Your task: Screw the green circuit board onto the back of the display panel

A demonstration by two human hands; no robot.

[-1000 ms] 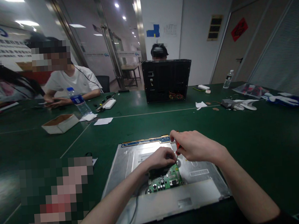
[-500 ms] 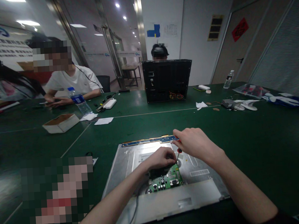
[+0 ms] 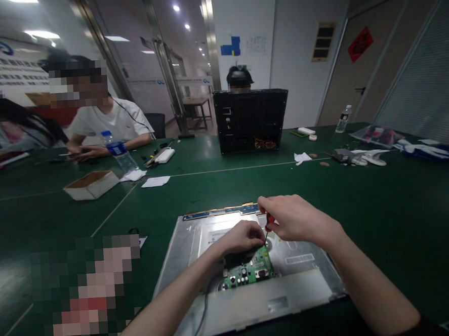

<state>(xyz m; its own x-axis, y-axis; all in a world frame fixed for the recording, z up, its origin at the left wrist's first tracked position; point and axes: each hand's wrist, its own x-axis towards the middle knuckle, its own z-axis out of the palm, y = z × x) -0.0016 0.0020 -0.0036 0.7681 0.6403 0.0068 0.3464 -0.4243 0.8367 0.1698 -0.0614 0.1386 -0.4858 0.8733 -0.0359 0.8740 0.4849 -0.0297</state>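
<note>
My right hand [image 3: 290, 217] grips the red-and-black handle of a screwdriver [image 3: 269, 221]. Its thin shaft slants down to the upper edge of a green circuit board [image 3: 253, 271]. Close beside the shaft, the fingers of my left hand [image 3: 244, 235] are pinched together; what they hold, if anything, is hidden. This hand also covers part of the board. Beneath lies a silver metal display panel [image 3: 177, 264], flat on the table, with a narrow blue circuit strip [image 3: 219, 213] along its far edge. A grey cable [image 3: 203, 316] runs over the near side.
On the green table [image 3: 195, 195] stand an open white box [image 3: 92, 188] and a water bottle [image 3: 119, 151] at left. A black monitor housing [image 3: 252, 118] stands opposite, with a person behind it. Gloves and a plastic bag [image 3: 376, 136] lie at right. Two people sit at left.
My right hand has shifted slightly and its wrist has turned, so more of the red screwdriver handle shows. The left hand and the board stay in place.
</note>
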